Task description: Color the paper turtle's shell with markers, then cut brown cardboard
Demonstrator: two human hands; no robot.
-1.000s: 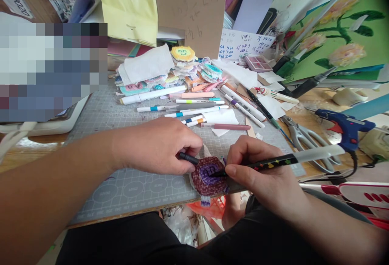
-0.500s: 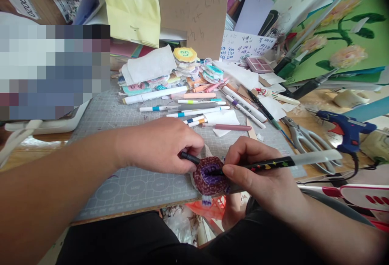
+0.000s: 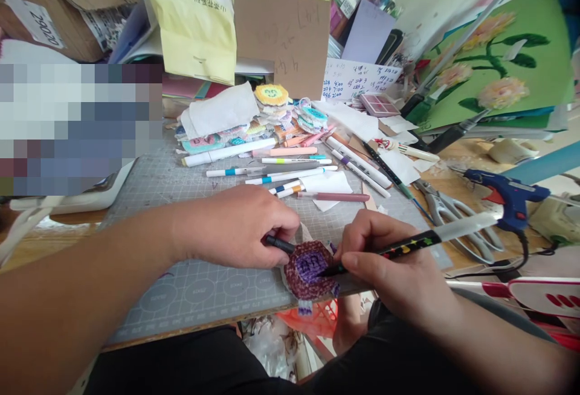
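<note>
Maroon and purple, one small patch (image 3: 312, 289) lies between the two hands, its left edge against the fingertips of the left hand (image 3: 240, 226), its right side just beside the right hand (image 3: 389, 262). The left hand is closed on a black cap (image 3: 280, 244); the right hand is pinched around a star-patterned marker (image 3: 414, 243), its tip on the patch's purple centre, beside black marks. Beyond the left hand, a yellow bag (image 3: 194, 41) carries Chinese characters, and a cardboard box (image 3: 27, 11) farther left is labelled "29020". Beyond the right hand, a white sheet (image 3: 357, 80) bears handwriting, "7:00" and "2:00" among it. To the right of that hand are one pair of scissors (image 3: 446, 211) and one blue glue gun (image 3: 516, 192).
</note>
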